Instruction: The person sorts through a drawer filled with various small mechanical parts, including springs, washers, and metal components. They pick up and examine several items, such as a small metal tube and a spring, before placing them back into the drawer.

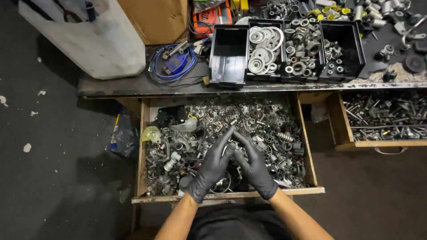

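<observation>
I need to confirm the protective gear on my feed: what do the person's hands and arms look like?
Both the left hand and the right hand wear black, snug, slightly glossy gloves that end at the wrists. The forearms are bare, with no sleeves, watch or bands showing. No markings are visible on the gloves.

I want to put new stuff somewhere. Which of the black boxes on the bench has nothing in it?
The leftmost black box, next to the blue cable. The other three hold metal rings and nuts.

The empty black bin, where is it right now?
In the head view, the empty black bin sits on the workbench, leftmost of four, beside the washer bin.
</observation>
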